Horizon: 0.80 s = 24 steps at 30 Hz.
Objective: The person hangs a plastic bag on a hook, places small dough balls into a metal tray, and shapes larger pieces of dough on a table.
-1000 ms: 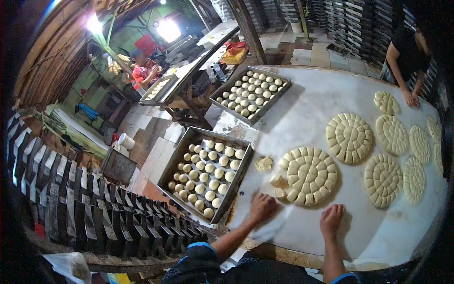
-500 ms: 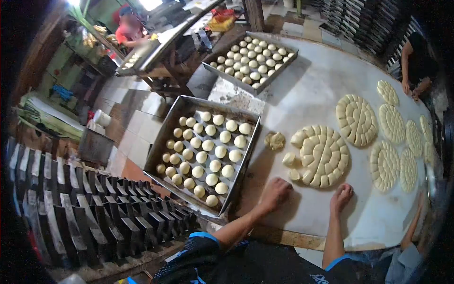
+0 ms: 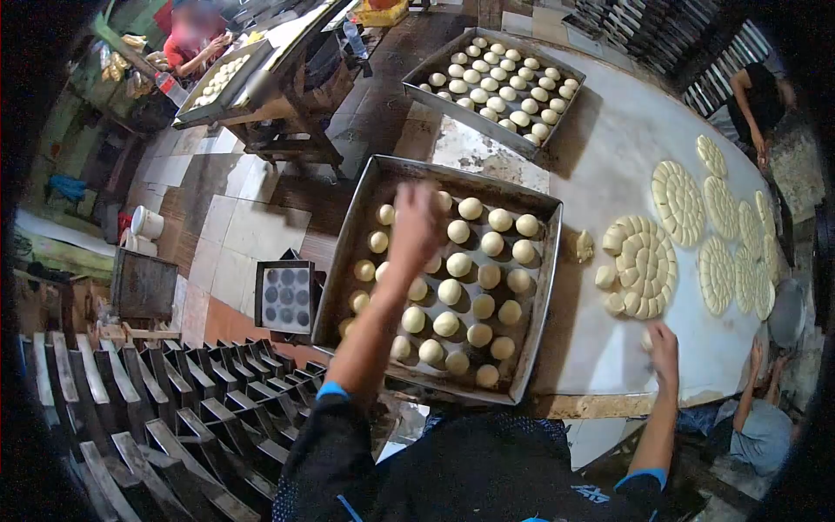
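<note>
— Where are your hands?

— My left hand (image 3: 416,217) is stretched out over the near tray (image 3: 348,252), above the far rows of dough balls (image 3: 459,264). The fingers look curled together, but the hand is blurred and I cannot tell whether it grips a ball. My right hand (image 3: 663,344) rests on the white table (image 3: 600,165), just right of that tray, its fingers closed on a small piece of dough (image 3: 648,339) at the fingertips.

— What lies beside the tray?

— Right of it, on the table, sits a cut dough round (image 3: 644,265), with some segments missing on the side facing the tray. A few loose pieces (image 3: 606,277) lie between the round and the tray, and a small scrap of dough (image 3: 584,246) lies just beside the tray's right wall.

— And farther off?

— Beyond the round, more scored dough rounds (image 3: 678,200) spread towards the table's far right edge. Behind the near tray stands a second tray (image 3: 426,74), also filled with balls. Left of the near tray, off the table, black moulds (image 3: 174,409) stand in rows, and a small dark pan (image 3: 285,297) sits near them. A person in black (image 3: 757,100) works at the table's far side, another person (image 3: 758,426) crouches at its near right corner, and a person in red (image 3: 187,43) stands at a bench well behind.
</note>
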{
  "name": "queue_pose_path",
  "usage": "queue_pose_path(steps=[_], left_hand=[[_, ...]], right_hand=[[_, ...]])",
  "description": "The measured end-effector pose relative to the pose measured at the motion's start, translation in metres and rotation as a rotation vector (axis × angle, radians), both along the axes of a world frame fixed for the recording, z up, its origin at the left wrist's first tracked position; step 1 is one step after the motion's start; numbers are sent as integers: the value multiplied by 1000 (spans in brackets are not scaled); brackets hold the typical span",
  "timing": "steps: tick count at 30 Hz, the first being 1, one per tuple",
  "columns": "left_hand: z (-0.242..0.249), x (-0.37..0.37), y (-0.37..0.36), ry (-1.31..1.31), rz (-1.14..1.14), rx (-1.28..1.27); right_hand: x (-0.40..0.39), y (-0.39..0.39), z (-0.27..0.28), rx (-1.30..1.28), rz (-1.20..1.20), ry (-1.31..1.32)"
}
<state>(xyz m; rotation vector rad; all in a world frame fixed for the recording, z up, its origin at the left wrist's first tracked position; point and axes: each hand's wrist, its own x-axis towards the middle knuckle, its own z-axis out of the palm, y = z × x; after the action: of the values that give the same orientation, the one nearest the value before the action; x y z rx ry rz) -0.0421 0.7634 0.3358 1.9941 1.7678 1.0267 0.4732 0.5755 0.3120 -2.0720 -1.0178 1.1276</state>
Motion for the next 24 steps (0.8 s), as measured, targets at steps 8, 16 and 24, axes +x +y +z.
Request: queue_pose_path(steps=[8, 16, 24], left_hand=[[-44, -92, 53, 216, 25, -237], [20, -148, -135, -49, 438, 135], [-71, -32, -244, -129, 727, -161]], right_hand=[[-357, 204, 78, 1145, 623, -145], [-412, 215, -13, 1087, 938, -307], [-202, 60, -2, 945, 343, -424]])
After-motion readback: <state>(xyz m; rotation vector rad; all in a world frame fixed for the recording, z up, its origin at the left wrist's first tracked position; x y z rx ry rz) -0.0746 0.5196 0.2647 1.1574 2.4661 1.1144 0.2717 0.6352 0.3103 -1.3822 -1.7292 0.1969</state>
